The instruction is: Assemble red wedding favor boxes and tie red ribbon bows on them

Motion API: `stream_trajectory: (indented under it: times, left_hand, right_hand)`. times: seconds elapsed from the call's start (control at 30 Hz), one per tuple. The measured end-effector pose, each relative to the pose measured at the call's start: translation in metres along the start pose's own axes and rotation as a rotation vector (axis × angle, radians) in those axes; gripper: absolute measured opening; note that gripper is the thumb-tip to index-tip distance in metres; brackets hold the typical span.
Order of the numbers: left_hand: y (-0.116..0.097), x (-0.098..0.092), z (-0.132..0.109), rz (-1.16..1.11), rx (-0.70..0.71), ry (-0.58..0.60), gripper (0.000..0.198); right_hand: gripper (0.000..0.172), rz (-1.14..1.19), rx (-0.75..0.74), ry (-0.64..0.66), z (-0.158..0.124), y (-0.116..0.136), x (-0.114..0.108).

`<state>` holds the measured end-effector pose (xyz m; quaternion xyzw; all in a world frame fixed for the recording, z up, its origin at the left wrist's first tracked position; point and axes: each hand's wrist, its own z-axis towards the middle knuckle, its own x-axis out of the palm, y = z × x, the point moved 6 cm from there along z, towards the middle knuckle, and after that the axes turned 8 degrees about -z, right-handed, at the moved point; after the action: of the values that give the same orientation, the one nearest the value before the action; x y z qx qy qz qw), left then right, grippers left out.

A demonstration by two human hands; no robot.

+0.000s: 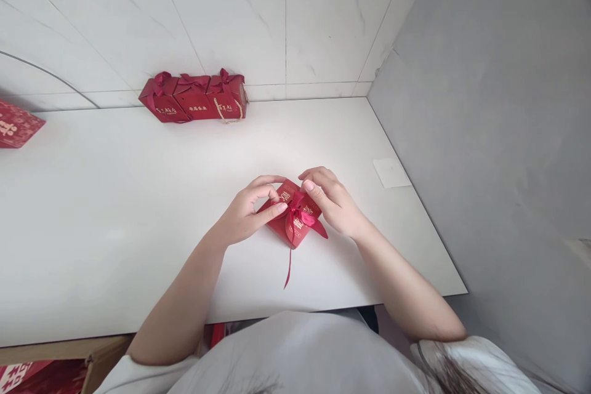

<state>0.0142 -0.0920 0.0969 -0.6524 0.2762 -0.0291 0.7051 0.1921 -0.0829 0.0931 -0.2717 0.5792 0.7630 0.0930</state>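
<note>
A small red box (285,235) with gold print lies on the white table in front of me, turned cornerwise. A dark pink ribbon (295,212) is tied in a bow on its top, one tail trailing onto the table towards me. My left hand (252,208) is at the box's left side, its thumb and index finger pinched at the ribbon's left part. At the upper right of the box is my right hand (330,198), fingers curved over its edge and thumb close to the ribbon; whether it grips anything is hard to tell.
Three red boxes with bows (192,104) stand in a row against the tiled wall. Another red box (19,126) is at the far left. A white square (391,172) lies near the right edge. An open cardboard box (92,360) with red items is below the front left edge.
</note>
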Motion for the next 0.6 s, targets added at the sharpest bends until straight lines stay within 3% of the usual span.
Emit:
stream_trajectory:
  times: [0.1, 0.2, 0.33, 0.5, 0.6]
  left_hand:
    - [0.001, -0.001, 0.000, 0.005, -0.005, 0.001, 0.023]
    - [0.002, -0.001, 0.000, 0.009, -0.009, -0.004, 0.023]
    - [0.000, -0.001, 0.001, 0.007, 0.005, -0.031, 0.022]
    - [-0.005, -0.008, 0.001, 0.001, 0.043, -0.234, 0.026]
    - [-0.003, -0.009, 0.001, 0.017, 0.031, -0.290, 0.026]
  right_hand:
    - [0.037, 0.133, 0.024, 0.090, 0.004, -0.003, 0.012]
    - [0.032, 0.192, 0.025, 0.096, 0.005, -0.002, 0.014]
    - [0.029, 0.178, -0.028, 0.039, 0.004, 0.003, 0.010]
    - [0.021, 0.145, -0.105, -0.089, 0.003, 0.007, 0.009]
    - [0.021, 0.103, -0.107, -0.195, 0.002, 0.005, 0.010]
